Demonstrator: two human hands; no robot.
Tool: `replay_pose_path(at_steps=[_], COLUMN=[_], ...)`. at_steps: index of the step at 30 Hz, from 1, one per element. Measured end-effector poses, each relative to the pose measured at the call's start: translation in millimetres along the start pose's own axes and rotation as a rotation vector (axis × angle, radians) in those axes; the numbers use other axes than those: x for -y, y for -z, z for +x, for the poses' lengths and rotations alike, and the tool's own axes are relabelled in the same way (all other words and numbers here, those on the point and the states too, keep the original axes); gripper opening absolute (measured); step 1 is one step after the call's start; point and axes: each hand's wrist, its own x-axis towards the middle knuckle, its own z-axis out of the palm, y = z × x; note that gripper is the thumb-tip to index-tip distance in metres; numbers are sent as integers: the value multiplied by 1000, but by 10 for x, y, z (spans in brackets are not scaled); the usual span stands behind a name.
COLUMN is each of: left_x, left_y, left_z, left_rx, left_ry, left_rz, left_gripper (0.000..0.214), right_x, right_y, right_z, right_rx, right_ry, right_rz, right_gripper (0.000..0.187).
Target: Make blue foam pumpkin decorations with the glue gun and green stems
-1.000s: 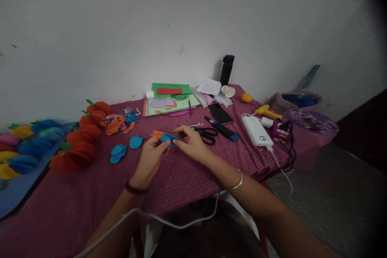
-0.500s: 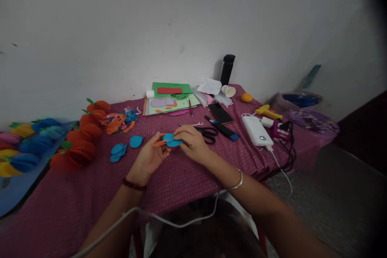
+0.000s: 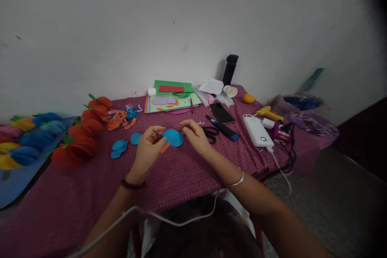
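Note:
A rounded blue paper cutout is held up over the tablecloth between my hands. My left hand pinches its left side between thumb and fingers. An orange strip sticks out below the left thumb, by the cutout's lower edge. My right hand has its fingers curled, with thumb and index fingertips at the cutout's upper right edge. Left of my hands lie another blue cutout, partly hidden by the left hand, and a small stack of blue cutouts. Black-handled scissors lie beyond my right hand.
Orange paper pumpkins and paper scraps lie left. Coloured sheets, a phone, a black bottle and a paper cup lie behind. At right are a power bank and a yellow glue gun.
The blue cutout has turned to show more of its flat face. My right fingers have shifted to its upper right edge, and the orange strip now points downward below the left thumb.

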Motion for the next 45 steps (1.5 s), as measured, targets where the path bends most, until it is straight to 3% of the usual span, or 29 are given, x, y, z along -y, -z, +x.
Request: replay_pose_path(at_steps=[6,8,11,15,19,26,31,37,39,42,45], left_x=[25,25,-7,-56,-43,34,23,-28,-2,56,91], left_y=[-37,-13,42,77,72,85,24,-8,1,-12,-78], left_z=[-51,-44,-32,-50,-61,-55,-67,-60,-50,-42,-58], left_rx=[45,91,238,358,341,311,291,164,138,126,313], left_ry=[-4,74,227,316,373,383,351,-41,-93,6,176], left_rz=[-12,-120,-338,-476,-504,-536,-498,-178,-125,-270,-527], left_gripper=[31,30,29,38,38,33,31,23,21,29,47], right_x=[66,79,97,137,177,225,160,105,116,120,76], right_y=[-36,-34,-17,-10,-14,-4,-19,-13,-14,-28,-48], right_z=[-32,-35,-37,-55,-70,-82,-83,-48,-43,-34,-16], right_rx=[180,218,230,277,280,402,334,245,234,199,115], right_ry=[-42,-88,-133,-135,-101,-100,-128,-307,-356,-384,-382], right_rz=[-58,0,190,325,341,286,324,474,517,572,576], right_gripper=[16,16,31,44,41,41,40,46,46,47,46])
